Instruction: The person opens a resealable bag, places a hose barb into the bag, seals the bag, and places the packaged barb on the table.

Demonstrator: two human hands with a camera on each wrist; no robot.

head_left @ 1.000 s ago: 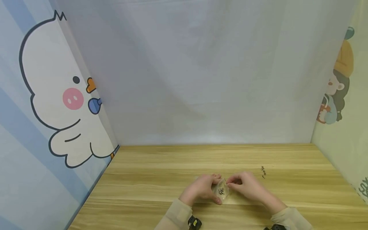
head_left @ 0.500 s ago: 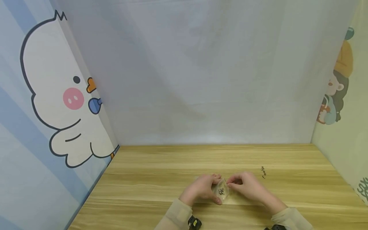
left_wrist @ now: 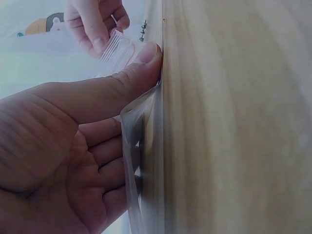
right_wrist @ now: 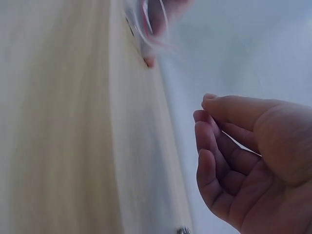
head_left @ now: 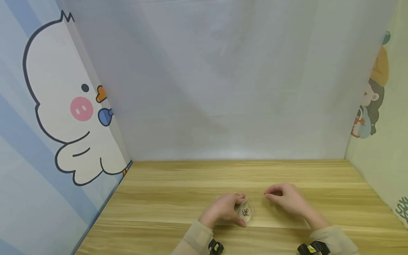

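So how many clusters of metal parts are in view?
2: one cluster in the zip bag; one loose cluster on the table, hidden from head view by the right hand. Others may hide.

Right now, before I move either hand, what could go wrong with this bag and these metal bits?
The bag gapes in your left hand, so tipping it might spill the metal bits inside. The loose bits on the table lie near your right hand; a careless brush could scatter them.
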